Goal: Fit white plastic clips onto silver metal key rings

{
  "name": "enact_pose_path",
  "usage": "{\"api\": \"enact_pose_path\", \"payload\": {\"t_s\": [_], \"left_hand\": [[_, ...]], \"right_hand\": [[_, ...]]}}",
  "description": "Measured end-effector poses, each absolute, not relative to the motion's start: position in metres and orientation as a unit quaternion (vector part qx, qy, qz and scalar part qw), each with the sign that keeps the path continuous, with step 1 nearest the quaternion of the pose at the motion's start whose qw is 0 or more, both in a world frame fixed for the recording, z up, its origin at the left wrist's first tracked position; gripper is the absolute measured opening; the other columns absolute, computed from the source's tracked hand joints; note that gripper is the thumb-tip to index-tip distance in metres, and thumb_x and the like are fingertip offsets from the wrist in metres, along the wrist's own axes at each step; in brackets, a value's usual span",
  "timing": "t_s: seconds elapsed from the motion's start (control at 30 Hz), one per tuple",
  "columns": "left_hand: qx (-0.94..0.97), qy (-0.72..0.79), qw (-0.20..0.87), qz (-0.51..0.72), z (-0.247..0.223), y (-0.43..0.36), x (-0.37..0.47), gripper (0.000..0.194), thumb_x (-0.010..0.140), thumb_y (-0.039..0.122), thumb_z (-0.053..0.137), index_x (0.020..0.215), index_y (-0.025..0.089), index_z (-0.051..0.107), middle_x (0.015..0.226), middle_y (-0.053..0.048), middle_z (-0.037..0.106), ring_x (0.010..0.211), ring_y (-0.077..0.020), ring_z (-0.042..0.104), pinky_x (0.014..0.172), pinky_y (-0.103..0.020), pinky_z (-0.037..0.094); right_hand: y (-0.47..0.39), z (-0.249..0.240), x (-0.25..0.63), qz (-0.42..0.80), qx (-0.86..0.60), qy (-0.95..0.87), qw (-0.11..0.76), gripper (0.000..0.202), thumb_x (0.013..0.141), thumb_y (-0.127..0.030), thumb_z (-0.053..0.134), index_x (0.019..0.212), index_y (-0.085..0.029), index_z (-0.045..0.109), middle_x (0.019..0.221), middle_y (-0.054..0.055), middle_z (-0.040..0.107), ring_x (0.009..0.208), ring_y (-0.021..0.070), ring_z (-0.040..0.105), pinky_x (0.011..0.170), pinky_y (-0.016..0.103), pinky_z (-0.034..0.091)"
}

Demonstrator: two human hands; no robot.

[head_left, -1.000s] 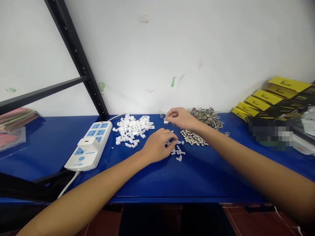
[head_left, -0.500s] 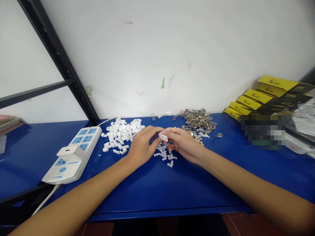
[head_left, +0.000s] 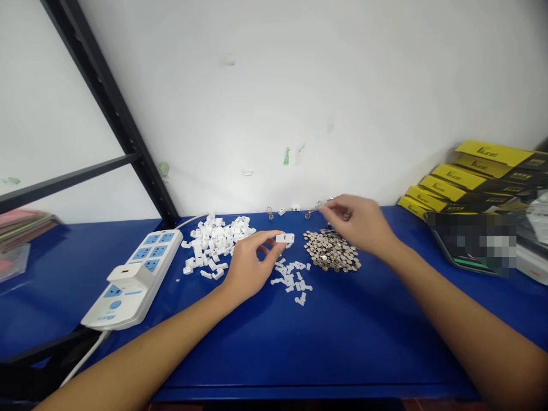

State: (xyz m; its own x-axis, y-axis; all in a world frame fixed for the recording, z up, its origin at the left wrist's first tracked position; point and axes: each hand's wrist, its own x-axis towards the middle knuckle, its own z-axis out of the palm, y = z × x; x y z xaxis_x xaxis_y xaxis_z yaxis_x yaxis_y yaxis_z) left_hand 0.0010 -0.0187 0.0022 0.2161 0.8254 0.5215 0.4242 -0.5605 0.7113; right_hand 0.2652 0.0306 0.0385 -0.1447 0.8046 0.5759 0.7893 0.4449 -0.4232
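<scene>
My left hand (head_left: 252, 260) pinches a small white plastic casing (head_left: 286, 238) between thumb and fingers, level above the table. My right hand (head_left: 353, 222) is over the metal key rings at the back, thumb and forefinger closed on a thin key ring (head_left: 315, 209); most of the key ring pile is hidden behind this hand. Just in front of it lies a heap of silver button cells (head_left: 331, 251). Small flat white plastic pieces (head_left: 291, 277) are scattered to the right of my left hand. Left of that hand is a pile of white casings (head_left: 216, 240).
A white power strip (head_left: 160, 251) with a plugged-in adapter (head_left: 131, 277) stands at left, beside a black metal frame (head_left: 128, 137). Yellow and black boxes (head_left: 454, 177) are stacked at right, near a dark tray (head_left: 445, 245). Several small parts (head_left: 281, 212) line the wall.
My right hand has left the casing and moved back and right to the key rings, uncovering the button cells. The left hand keeps the casing. The view has shifted slightly.
</scene>
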Motion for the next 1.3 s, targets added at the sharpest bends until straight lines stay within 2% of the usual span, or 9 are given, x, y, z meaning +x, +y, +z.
{"api": "enact_pose_path", "payload": {"t_s": [0.1,0.2,0.3,0.5,0.67,0.8,1.07,1.3], "left_hand": [[0.743,0.418,0.241,0.463,0.002,-0.017,0.0,0.025,0.096,0.04,0.067,0.114,0.026,0.076,0.099,-0.005,0.079,0.09,-0.0213,0.074,0.075,-0.035,0.062],[0.739,0.417,0.254,0.464,0.002,-0.016,0.0,0.028,0.093,0.044,0.071,0.112,0.024,0.075,0.096,-0.005,0.079,0.089,-0.0216,0.074,0.074,-0.035,0.063],[0.736,0.428,0.264,0.453,0.002,-0.014,-0.001,0.031,0.091,0.046,0.072,0.112,0.023,0.075,0.095,-0.005,0.079,0.086,-0.0212,0.074,0.074,-0.036,0.063],[0.741,0.433,0.271,0.436,-0.001,-0.014,-0.001,0.032,0.094,0.048,0.069,0.114,0.024,0.075,0.094,-0.005,0.079,0.085,-0.0219,0.074,0.075,-0.037,0.063],[0.748,0.427,0.267,0.433,-0.004,-0.013,-0.001,0.032,0.094,0.049,0.068,0.114,0.024,0.074,0.093,-0.004,0.079,0.084,-0.0216,0.074,0.075,-0.037,0.063],[0.748,0.426,0.269,0.433,-0.005,-0.013,-0.001,0.033,0.094,0.051,0.067,0.113,0.025,0.074,0.092,-0.004,0.079,0.084,-0.0224,0.075,0.074,-0.038,0.064],[0.752,0.421,0.273,0.428,-0.005,-0.014,-0.001,0.032,0.095,0.05,0.067,0.113,0.025,0.074,0.091,-0.004,0.079,0.084,-0.0218,0.074,0.074,-0.037,0.063],[0.751,0.425,0.266,0.431,-0.008,-0.012,-0.001,0.033,0.095,0.051,0.066,0.112,0.025,0.075,0.093,-0.005,0.079,0.084,-0.0222,0.074,0.074,-0.037,0.063]], "right_hand": [[0.047,0.045,0.3,-0.082,-0.608,-0.685,0.392,0.014,0.09,-0.03,0.061,0.091,-0.022,0.073,0.086,0.009,0.075,0.077,0.024,0.065,0.074,0.035,0.046],[0.06,0.046,0.331,-0.143,-0.683,-0.615,0.367,0.015,0.086,-0.029,0.063,0.089,-0.02,0.074,0.084,0.01,0.074,0.077,0.026,0.064,0.073,0.036,0.044],[0.068,0.045,0.351,-0.109,-0.738,-0.583,0.321,0.018,0.085,-0.034,0.066,0.087,-0.019,0.076,0.077,0.01,0.073,0.073,0.0258,0.062,0.071,0.036,0.042],[0.068,0.043,0.353,-0.078,-0.733,-0.612,0.287,0.016,0.082,-0.035,0.07,0.085,-0.022,0.078,0.074,0.008,0.071,0.069,0.025,0.06,0.07,0.036,0.041],[0.068,0.042,0.348,-0.05,-0.744,-0.612,0.262,0.02,0.079,-0.037,0.071,0.088,-0.022,0.078,0.079,0.007,0.074,0.07,0.0239,0.062,0.067,0.034,0.042],[0.07,0.04,0.348,-0.047,-0.745,-0.611,0.262,0.024,0.082,-0.035,0.066,0.097,-0.02,0.079,0.082,0.008,0.075,0.071,0.0233,0.063,0.069,0.033,0.043],[0.072,0.038,0.353,-0.007,-0.74,-0.622,0.257,0.028,0.081,-0.048,0.07,0.084,-0.021,0.079,0.071,0.007,0.072,0.065,0.0232,0.062,0.063,0.033,0.04],[0.068,0.044,0.349,-0.038,-0.721,-0.614,0.319,0.02,0.082,-0.039,0.069,0.08,-0.021,0.077,0.073,0.007,0.071,0.068,0.0223,0.062,0.068,0.034,0.042]]}}
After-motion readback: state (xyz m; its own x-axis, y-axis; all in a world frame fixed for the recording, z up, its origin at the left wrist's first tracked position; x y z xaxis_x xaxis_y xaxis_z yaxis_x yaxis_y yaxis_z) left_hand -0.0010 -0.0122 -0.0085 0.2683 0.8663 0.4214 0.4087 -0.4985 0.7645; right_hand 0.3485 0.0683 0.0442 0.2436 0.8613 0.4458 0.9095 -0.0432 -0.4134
